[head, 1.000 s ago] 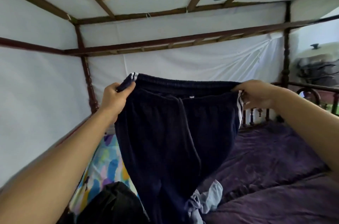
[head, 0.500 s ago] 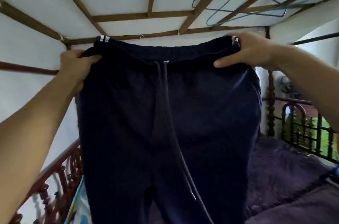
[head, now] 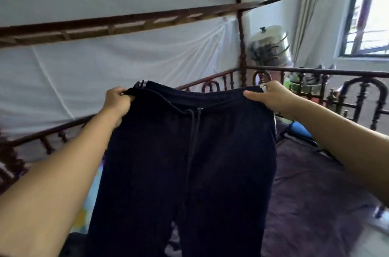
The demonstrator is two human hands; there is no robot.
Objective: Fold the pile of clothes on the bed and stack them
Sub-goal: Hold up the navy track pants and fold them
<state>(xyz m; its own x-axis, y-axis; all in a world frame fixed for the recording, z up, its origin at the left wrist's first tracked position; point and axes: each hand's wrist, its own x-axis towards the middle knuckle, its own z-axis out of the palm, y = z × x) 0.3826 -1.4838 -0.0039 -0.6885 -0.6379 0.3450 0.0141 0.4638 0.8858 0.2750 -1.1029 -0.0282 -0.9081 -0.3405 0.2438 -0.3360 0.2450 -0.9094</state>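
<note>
Pinching the waistband [head: 189,96] at its two ends, both grips are clamped on the dark navy trousers [head: 189,172]. The left grip [head: 116,102] has its fingers curled over the band just beside a patch of white stripes [head: 140,83]. The right grip [head: 271,96] has its thumb laid along the front of the band, the other fingers out of sight behind it. The trousers hang spread between them, held up above the bed [head: 315,193], front facing the camera. The drawstring [head: 194,128] dangles down the middle, and the two legs drop out of view at the bottom edge. Right of the trousers lies the bed's purple cover, and beyond it a blue thing [head: 301,130] near the dark railing [head: 315,71]. Left of the trousers a strip of bright patterned cloth [head: 86,214] shows past the left forearm, and a dark heap [head: 71,244] lies by the trouser leg. Behind the trousers white sheeting [head: 126,56] stretches on the wooden frame [head: 126,23]. Up and to their right is a window [head: 370,14] with a pale curtain [head: 305,14].
</note>
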